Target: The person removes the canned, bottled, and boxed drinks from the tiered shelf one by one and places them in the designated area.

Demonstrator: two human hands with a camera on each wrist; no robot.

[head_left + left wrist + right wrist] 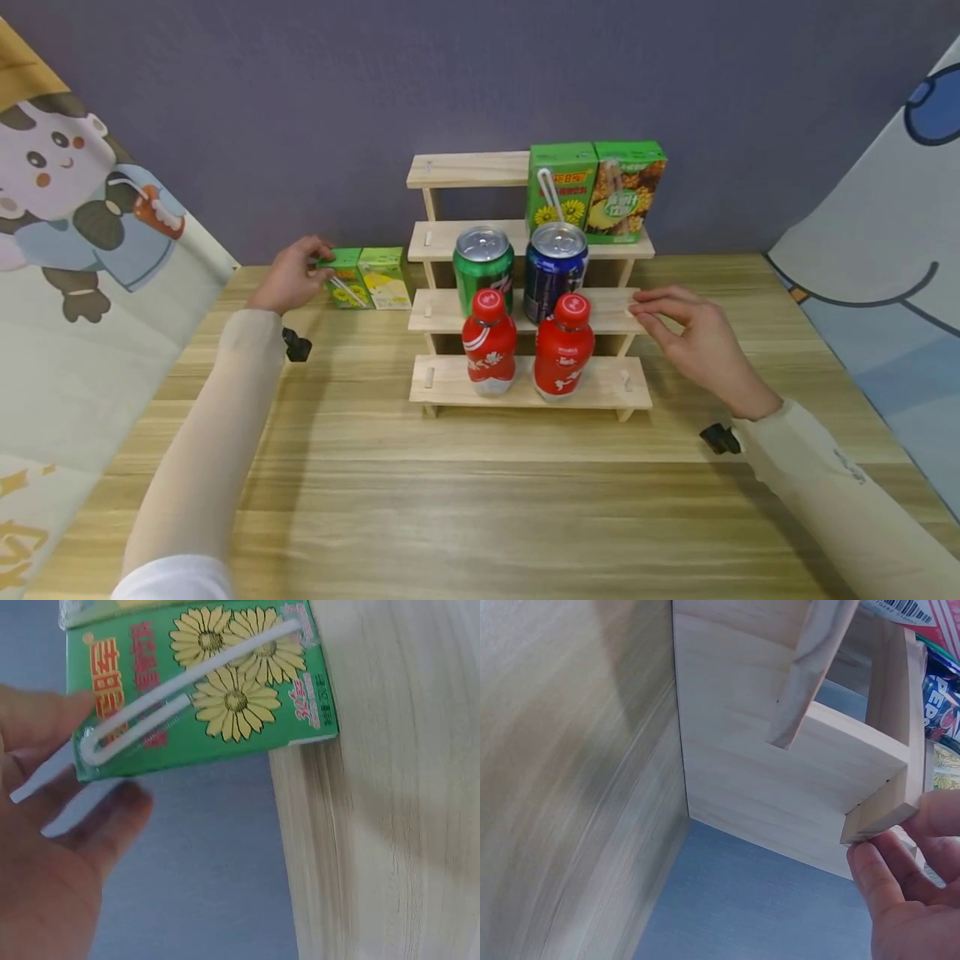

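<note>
At the far left of the table, my left hand (295, 273) holds the upper corner of a green drink carton (348, 280) with yellow flowers and a white straw. In the left wrist view, the thumb (52, 718) overlaps its printed front, with other fingers past its edge. A yellow-green drink carton (386, 279) stands right beside it. My right hand (693, 337) pinches the right end of a board on the stepped wooden shelf (611, 310), second from the bottom. The right wrist view shows the thumb and fingers round that board end (881, 816).
Two red bottles (490, 343) stand on the lowest step. Behind them are a green can (483, 267) and a blue can (556, 271). Two more drink cartons (626, 192) stand higher at the right. A dark wall (337, 125) rises behind the wooden table (450, 500).
</note>
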